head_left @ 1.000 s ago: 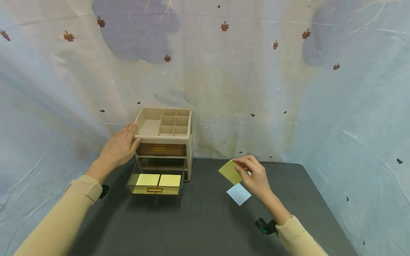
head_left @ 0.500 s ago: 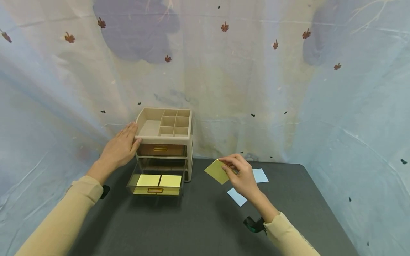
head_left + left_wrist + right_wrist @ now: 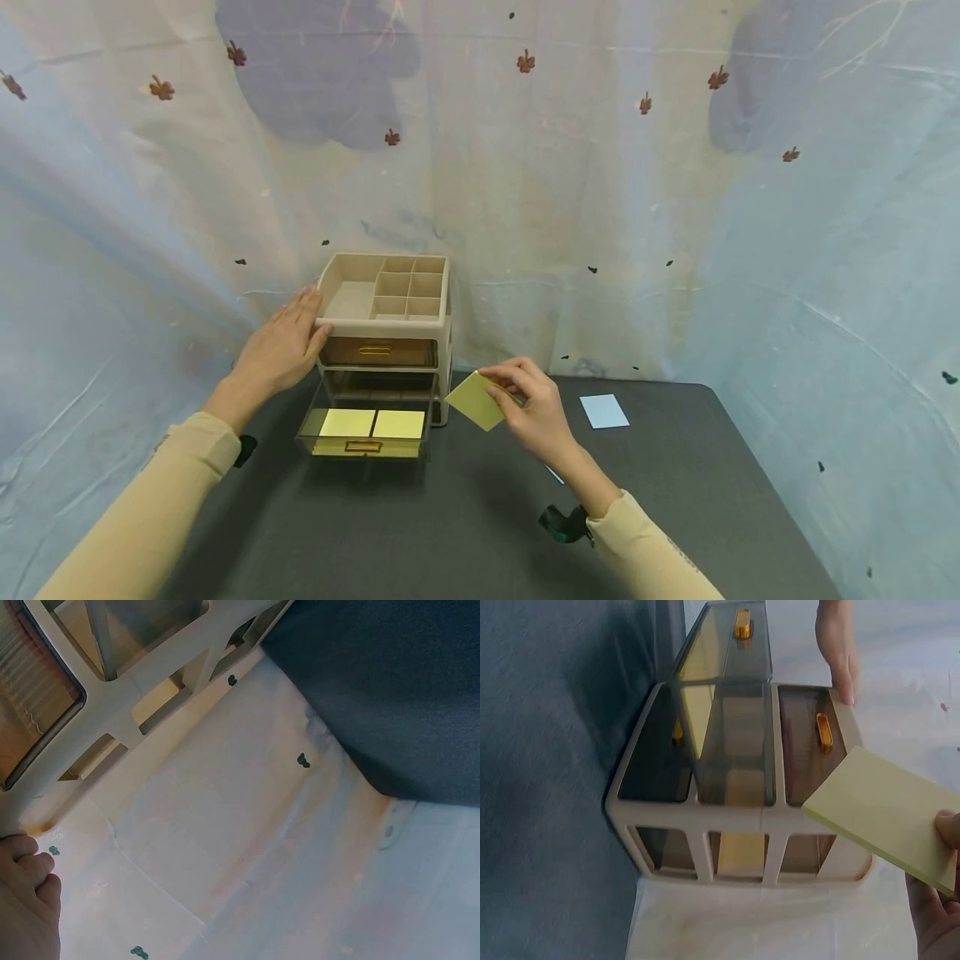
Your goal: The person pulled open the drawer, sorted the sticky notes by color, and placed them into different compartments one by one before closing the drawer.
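Note:
A beige desktop drawer organizer (image 3: 384,327) stands at the back left of the table, its middle drawer (image 3: 363,447) pulled out. Two yellow sticky note pads (image 3: 397,423) lie side by side in that clear drawer. My left hand (image 3: 279,343) rests with extended fingers against the organizer's upper left side. Between thumb and fingers, my right hand (image 3: 534,408) pinches another yellow sticky note pad (image 3: 474,402), held above the table to the right of the organizer. The right wrist view shows this pad (image 3: 885,810) as a thin block, with the organizer behind it.
On the dark table (image 3: 450,533), a light blue sticky note pad (image 3: 604,412) lies to the right of my right hand. A second blue pad (image 3: 553,474) is mostly hidden under my right wrist. A patterned curtain (image 3: 525,208) hangs behind the table.
My right hand has carried the yellow sticky note pad leftward toward the organizer, uncovering the rear blue pad and covering most of the front one. My left hand has stayed in place.

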